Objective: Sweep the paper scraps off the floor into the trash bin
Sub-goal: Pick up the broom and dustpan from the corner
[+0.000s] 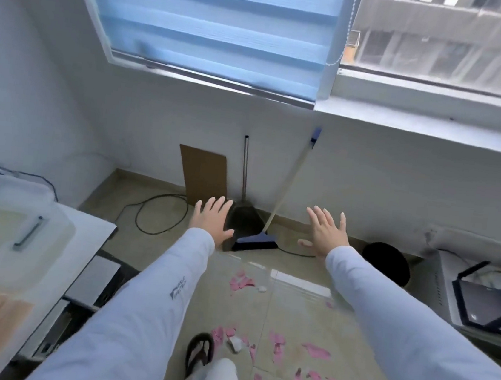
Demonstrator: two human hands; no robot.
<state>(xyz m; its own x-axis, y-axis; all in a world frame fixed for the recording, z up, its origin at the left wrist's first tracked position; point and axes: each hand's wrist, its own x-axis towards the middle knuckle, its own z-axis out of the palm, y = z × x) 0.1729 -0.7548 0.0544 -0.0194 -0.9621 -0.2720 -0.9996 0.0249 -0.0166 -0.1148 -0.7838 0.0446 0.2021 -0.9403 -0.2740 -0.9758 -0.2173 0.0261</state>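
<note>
Glossy beige tiled floor [294, 291] here, white walls, a blue striped blind [212, 23] half down over the window. I've got both arms out in front in pale blue sleeves. Left hand [212, 220] flat and spread, fingers apart, holding nothing; right hand [327, 231] the same, palm down, fingers fanned, empty grip.

Against the far wall stands the broom [260, 241]: pale stick, blue cap at the top, blue head with dark bristles resting on the tiles. Just beside it on the left, a dark dustpan [244, 220] with a thin metal handle, upright, its scoop partly hidden behind my left hand. A brown cardboard sheet [204, 175] leans on the wall next to that.

Paper scraps [278, 346] lie on the floor near my feet, pink torn strips mixed with a few crumpled white bits, plus a smaller cluster closer to the broom. The round black trash bin [391, 262] sits by the wall to the right, partly covered by my right sleeve.

A black cable [153, 210] loops across the tiles on the left. A white counter [88, 234] on the left carries a clear plastic box; a black router sits on the right. One dark sandal [200, 353] shows below.
</note>
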